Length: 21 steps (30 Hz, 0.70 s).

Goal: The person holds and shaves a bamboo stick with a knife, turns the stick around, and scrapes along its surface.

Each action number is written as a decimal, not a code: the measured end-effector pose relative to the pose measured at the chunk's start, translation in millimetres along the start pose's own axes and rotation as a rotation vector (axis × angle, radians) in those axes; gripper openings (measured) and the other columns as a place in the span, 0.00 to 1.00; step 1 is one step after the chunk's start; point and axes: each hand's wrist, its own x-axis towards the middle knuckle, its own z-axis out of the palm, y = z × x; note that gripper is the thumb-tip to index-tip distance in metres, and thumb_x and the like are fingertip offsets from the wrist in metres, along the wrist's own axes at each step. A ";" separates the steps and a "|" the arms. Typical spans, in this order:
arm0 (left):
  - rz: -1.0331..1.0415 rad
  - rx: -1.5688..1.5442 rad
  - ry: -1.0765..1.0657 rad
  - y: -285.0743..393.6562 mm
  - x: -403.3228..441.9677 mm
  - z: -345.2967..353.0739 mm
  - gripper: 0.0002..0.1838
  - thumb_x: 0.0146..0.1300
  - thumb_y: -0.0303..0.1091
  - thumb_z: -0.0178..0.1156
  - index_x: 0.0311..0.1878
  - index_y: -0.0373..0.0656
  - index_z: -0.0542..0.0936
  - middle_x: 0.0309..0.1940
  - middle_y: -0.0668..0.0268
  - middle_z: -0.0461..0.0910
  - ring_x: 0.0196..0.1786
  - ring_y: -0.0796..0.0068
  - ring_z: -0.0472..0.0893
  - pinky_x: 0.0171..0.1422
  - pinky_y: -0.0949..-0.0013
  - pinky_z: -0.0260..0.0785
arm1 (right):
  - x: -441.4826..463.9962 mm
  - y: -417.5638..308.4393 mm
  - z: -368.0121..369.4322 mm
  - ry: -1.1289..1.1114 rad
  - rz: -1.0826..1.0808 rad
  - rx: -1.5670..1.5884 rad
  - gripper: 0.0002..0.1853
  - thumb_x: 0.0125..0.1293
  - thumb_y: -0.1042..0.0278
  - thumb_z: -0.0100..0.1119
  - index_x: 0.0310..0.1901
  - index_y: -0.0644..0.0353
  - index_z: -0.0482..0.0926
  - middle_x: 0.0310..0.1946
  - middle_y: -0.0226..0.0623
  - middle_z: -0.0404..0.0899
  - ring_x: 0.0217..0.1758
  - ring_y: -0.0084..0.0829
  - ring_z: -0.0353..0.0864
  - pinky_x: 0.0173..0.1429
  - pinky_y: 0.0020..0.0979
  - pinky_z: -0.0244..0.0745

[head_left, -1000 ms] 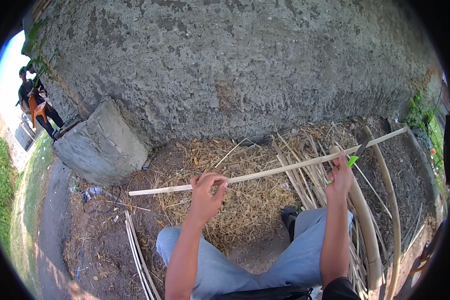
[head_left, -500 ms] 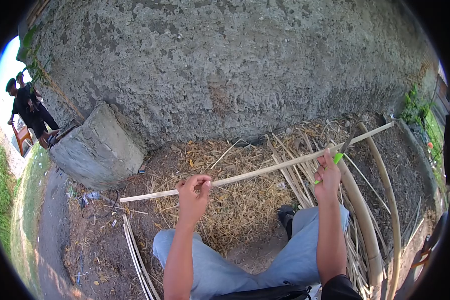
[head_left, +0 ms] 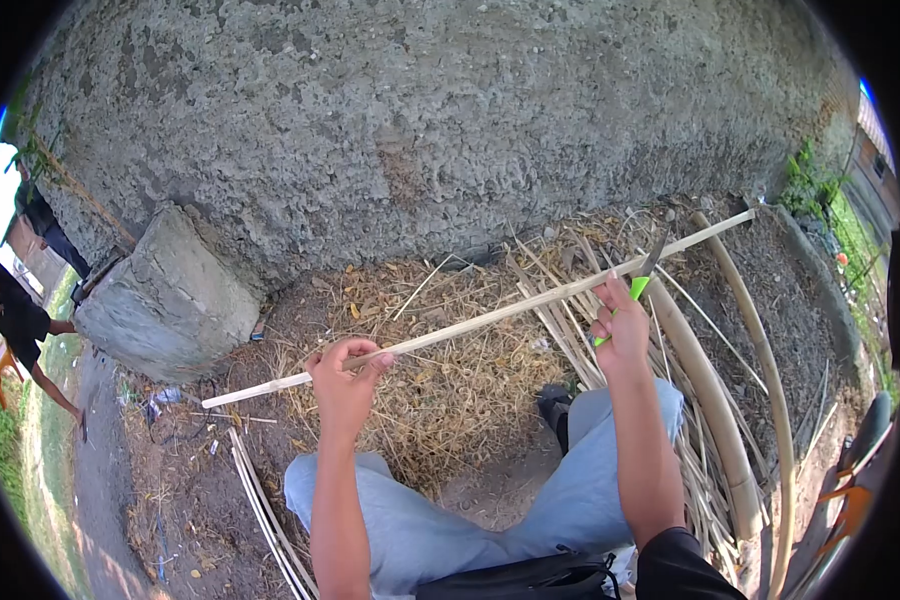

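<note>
A long pale bamboo strip (head_left: 490, 318) lies slantwise across the view, its right end higher than its left. My left hand (head_left: 345, 385) pinches it near the left end, thumb and fingers closed round it. Toward the right end, my right hand (head_left: 622, 325) is closed on a knife (head_left: 642, 280) with a bright green handle, and its fingers also touch the strip. The dark blade points up and crosses the strip just beyond my fingers.
Split strips (head_left: 705, 490) and thick bamboo poles (head_left: 705, 400) lie at my right. More strips (head_left: 265, 520) are at lower left. Shavings (head_left: 450, 400) cover the ground before a rough wall (head_left: 450, 130). A concrete block (head_left: 175, 295) stands left; people (head_left: 15, 300) are beyond it.
The strip and both my hands appear further left in view, with the strip slanting more steeply. At far left, a person with an orange chair has moved lower and leans over.
</note>
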 end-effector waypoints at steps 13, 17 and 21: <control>0.022 0.009 -0.049 3.4 -1.1 -2.4 0.14 0.48 0.34 0.78 0.38 0.44 0.86 0.36 0.68 0.85 0.46 0.68 0.80 0.71 0.56 0.51 | 3.8 3.1 -5.9 0.021 0.012 0.044 0.14 0.71 0.59 0.64 0.50 0.60 0.79 0.33 0.26 0.74 0.19 0.13 0.57 0.22 0.22 0.53; 0.082 -0.086 -0.028 -8.0 0.8 -0.5 0.11 0.48 0.29 0.77 0.35 0.42 0.87 0.35 0.66 0.87 0.45 0.67 0.81 0.68 0.58 0.57 | 2.5 2.4 -3.5 0.019 0.010 0.040 0.10 0.71 0.58 0.64 0.41 0.53 0.76 0.32 0.25 0.73 0.17 0.12 0.57 0.19 0.20 0.52; 0.085 -0.103 -0.003 -11.2 0.3 1.3 0.10 0.47 0.27 0.77 0.35 0.41 0.87 0.35 0.65 0.87 0.44 0.67 0.82 0.63 0.60 0.62 | 4.5 4.3 -4.9 0.004 0.023 0.062 0.12 0.71 0.58 0.64 0.45 0.57 0.77 0.32 0.25 0.74 0.17 0.12 0.57 0.20 0.21 0.52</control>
